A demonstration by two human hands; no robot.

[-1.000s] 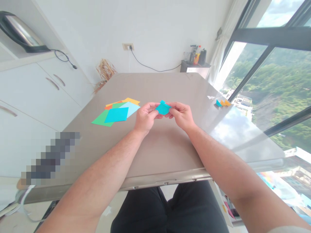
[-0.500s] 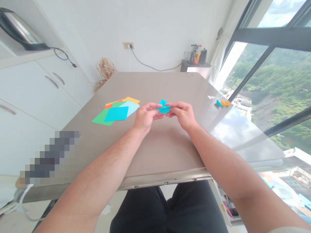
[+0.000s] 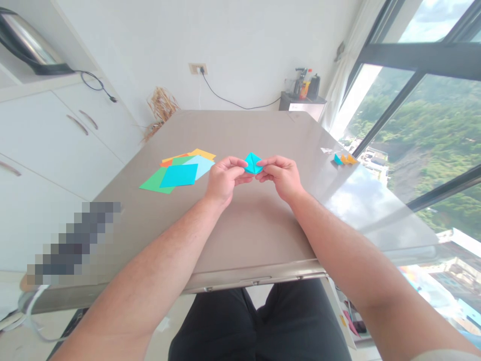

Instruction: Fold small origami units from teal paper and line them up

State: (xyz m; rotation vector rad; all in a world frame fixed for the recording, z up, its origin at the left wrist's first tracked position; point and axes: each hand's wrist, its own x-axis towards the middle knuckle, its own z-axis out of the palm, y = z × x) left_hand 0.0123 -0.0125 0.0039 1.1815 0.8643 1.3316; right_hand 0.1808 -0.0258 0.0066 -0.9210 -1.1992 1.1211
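Note:
Between my two hands is a small folded piece of blue origami paper (image 3: 253,163), roughly diamond-shaped with a crease down its middle. My left hand (image 3: 224,179) pinches its left corner between thumb and forefinger. Its right corner is pinched the same way by my right hand (image 3: 282,174). The paper is held above the grey-brown table (image 3: 255,225). Just left of my left hand lies a fanned pile of paper squares; a blue sheet (image 3: 179,175) is on top, with a green sheet (image 3: 152,181) and a pale blue sheet (image 3: 205,168) partly under it.
Small folded paper boats (image 3: 344,159), blue and yellow, stand at the table's right edge by the window (image 3: 424,125). A pixelated dark patch (image 3: 75,245) covers the table's left edge. Dried stalks (image 3: 161,110) and a low cabinet (image 3: 301,103) are beyond the far edge.
The thumbs and forefingers have drawn slightly apart toward the corners. The folded blue paper now lies flatter, its diamond outline and middle crease showing more fully.

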